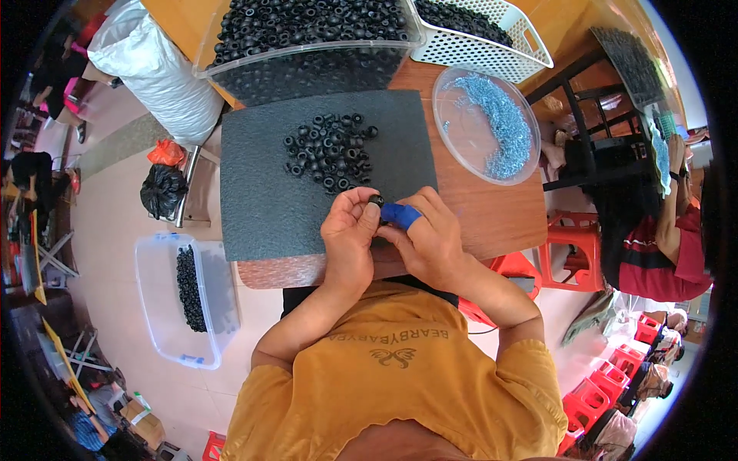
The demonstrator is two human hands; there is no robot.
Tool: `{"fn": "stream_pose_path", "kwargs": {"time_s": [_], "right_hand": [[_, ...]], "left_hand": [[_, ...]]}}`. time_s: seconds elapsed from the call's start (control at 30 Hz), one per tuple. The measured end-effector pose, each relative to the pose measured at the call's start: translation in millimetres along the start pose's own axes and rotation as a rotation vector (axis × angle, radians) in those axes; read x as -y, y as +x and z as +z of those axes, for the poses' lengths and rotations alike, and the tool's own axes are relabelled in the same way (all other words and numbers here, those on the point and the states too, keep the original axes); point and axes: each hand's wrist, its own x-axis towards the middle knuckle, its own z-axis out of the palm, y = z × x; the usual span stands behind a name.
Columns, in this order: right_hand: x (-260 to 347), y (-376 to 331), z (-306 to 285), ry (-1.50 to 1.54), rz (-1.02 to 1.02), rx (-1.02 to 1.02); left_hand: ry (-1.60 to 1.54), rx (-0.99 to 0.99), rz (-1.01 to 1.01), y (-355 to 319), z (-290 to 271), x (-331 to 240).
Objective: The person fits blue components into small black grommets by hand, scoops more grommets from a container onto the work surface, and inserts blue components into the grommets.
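Note:
Over the near edge of the dark grey mat (261, 180), my two hands meet. Between thumb and fingertips, my left hand (347, 238) pinches a small round black plastic part (375, 200). My right hand (437, 240) is closed beside it, with blue tape (401, 215) wrapped round a finger that reaches toward the part. Whatever the right fingertips grip is hidden. Just beyond my hands lies a loose pile of hollow black parts (330, 154) of the same kind. To the right, a round clear plastic lid (453, 146) carries many tiny blue pieces (507, 127).
A clear bin (307, 73) full of black parts and a white perforated basket (530, 65) stand at the back. On the floor at left are a clear box (165, 338) and a white sack (154, 69). Red stools (573, 253) and another person's arm (669, 223) are at right.

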Motion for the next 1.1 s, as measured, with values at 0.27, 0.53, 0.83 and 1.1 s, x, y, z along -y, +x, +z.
{"fn": "stream_pose_path", "kwargs": {"time_s": [0.27, 0.53, 0.83, 1.1], "right_hand": [[5.8, 0.3, 2.8, 0.023, -0.003, -0.062], [4.7, -2.5, 2.3, -0.012, 0.018, -0.109], [3.7, -2.8, -2.7, 0.063, 0.101, -0.128], [-11.3, -2.6, -18.7, 0.466, 0.513, -0.050]], "left_hand": [[-0.036, -0.020, 0.031, -4.2, 5.8, -4.1], [-0.037, 0.001, -0.006, -4.7, 5.1, -4.1], [-0.205, 0.018, -0.127, 1.0, -0.2, -3.8], [-0.104, 0.194, -0.132, 0.6, -3.0, -7.7]]}}
